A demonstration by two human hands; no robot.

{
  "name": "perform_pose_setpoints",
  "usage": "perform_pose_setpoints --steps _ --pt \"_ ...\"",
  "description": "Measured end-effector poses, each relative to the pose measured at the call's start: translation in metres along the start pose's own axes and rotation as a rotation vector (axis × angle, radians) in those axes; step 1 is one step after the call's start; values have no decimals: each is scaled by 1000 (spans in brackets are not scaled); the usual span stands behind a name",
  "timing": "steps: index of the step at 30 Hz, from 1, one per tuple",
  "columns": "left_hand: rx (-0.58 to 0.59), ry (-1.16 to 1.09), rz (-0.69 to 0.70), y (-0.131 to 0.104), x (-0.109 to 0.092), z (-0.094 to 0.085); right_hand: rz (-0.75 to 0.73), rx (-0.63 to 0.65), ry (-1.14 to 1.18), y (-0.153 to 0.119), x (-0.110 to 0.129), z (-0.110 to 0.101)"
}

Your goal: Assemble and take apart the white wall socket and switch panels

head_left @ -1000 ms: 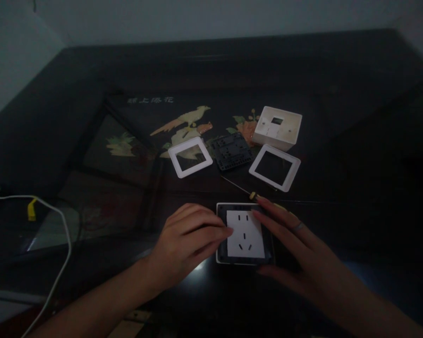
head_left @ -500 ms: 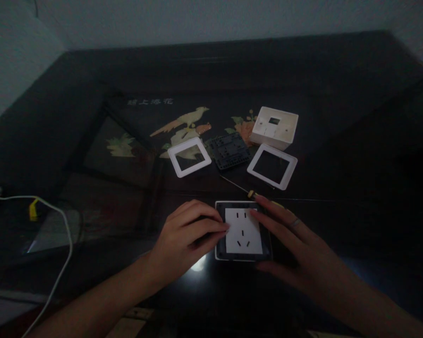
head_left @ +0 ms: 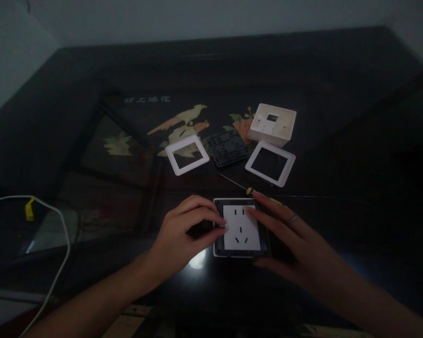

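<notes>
A socket unit (head_left: 241,234) with a white slotted face and a dark surround sits in a white-edged box near the table's front. At its left edge my left hand (head_left: 188,230) is closed, thumb and forefinger pinching a tiny shiny piece, perhaps a screw. My right hand (head_left: 296,239) has its fingers spread around the right side of the unit, one fingertip on the upper right of the white face. Just behind the right hand lies a screwdriver (head_left: 250,191), its thin shaft pointing to the back left.
Behind the unit lie two white frames (head_left: 172,162) (head_left: 289,172), a dark slotted plate (head_left: 228,148) and a white box (head_left: 275,124). A white cable (head_left: 65,225) with a yellow tag (head_left: 29,210) runs down the left of the dark glossy table (head_left: 127,70).
The tips of my left thumb and forefinger have parted slightly, and a small shiny piece now shows between them. The whole view has shifted a little; my right hand keeps its place at the unit.
</notes>
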State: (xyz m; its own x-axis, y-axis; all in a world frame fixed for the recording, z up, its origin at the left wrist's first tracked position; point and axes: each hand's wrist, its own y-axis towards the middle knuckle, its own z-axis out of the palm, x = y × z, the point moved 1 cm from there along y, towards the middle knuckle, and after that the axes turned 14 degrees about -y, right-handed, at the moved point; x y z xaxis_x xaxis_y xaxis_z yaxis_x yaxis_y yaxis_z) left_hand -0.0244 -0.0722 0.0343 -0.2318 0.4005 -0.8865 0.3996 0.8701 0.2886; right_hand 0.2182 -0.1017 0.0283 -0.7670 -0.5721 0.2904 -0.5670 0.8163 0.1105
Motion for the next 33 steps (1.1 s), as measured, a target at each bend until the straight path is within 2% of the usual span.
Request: perform_pose_setpoints --steps 8,15,33 --pt "19 -11 -33 1 -1 -2 10 20 21 1 0 -2" --pt "-11 -30 -38 1 0 0 8 22 8 1 0 -2" --pt "-16 22 19 0 -2 1 11 24 31 1 0 -3"
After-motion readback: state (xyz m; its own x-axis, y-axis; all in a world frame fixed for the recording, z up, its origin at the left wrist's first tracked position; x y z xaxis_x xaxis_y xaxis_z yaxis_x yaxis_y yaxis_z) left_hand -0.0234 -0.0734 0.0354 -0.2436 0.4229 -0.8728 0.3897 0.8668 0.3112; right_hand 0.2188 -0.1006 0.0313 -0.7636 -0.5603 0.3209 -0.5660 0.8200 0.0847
